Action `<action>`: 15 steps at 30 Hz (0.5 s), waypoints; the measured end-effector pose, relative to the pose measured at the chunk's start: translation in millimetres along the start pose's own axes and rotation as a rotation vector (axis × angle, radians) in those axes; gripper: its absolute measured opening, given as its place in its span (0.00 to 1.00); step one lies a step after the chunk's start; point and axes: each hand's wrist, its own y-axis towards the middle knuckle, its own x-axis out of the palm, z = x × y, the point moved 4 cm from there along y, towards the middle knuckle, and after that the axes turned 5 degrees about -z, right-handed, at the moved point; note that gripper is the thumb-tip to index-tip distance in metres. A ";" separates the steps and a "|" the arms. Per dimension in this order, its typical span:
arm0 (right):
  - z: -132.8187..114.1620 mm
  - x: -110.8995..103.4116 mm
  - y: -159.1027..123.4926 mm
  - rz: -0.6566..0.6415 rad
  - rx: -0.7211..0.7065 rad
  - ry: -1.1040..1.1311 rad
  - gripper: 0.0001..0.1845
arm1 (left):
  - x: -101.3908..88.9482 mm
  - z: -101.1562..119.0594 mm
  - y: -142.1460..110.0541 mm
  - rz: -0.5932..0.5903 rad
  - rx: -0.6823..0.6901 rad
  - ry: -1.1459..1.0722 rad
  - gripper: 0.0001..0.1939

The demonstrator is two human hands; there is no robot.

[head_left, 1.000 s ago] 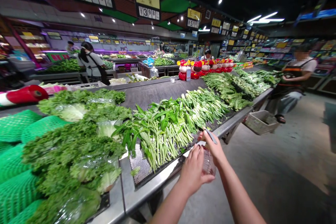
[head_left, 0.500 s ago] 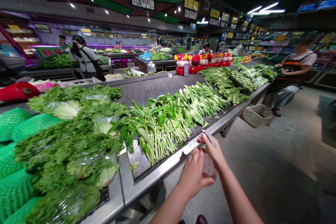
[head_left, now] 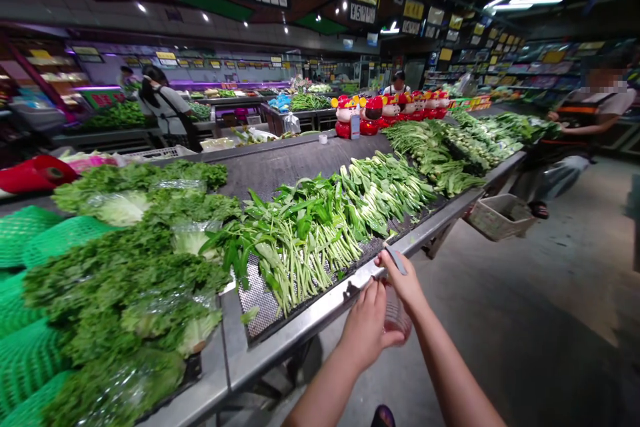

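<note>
My left hand (head_left: 367,327) wraps around a clear plastic container (head_left: 397,313), just below the table's steel edge (head_left: 320,300). My right hand (head_left: 404,283) is shut on a narrow grey blade (head_left: 397,260) and sits over the container's top. Both hands are close to that edge. Beyond it lie long-stemmed leafy greens (head_left: 295,253) on a black perforated mat (head_left: 257,297), with pale-stemmed bok choy (head_left: 380,187) to their right. Wrapped green lettuce (head_left: 125,287) fills the left of the table.
Green foam netting (head_left: 30,240) lies at the far left. A plastic basket (head_left: 500,217) hangs off the table's right side over a concrete floor (head_left: 525,320). A person in an apron (head_left: 573,133) is at the right, and other people stand among further stalls behind.
The whole market view has shifted upward and tilted slightly. My hands keep the same hold on the container and blade. The aproned person at the right appears further right.
</note>
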 end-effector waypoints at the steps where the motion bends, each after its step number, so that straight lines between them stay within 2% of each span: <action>1: -4.2 -0.2 6.1 -0.004 -0.017 0.014 0.19 | -3.8 1.4 4.9 0.019 0.001 0.010 0.48; 7: -22.6 -5.1 35.7 -0.056 -0.087 0.038 0.19 | -22.1 9.5 31.5 0.086 0.001 0.065 0.49; 15: -21.7 -17.7 64.5 -0.131 -0.113 0.002 0.18 | -23.2 14.6 59.6 0.110 -0.038 0.085 0.49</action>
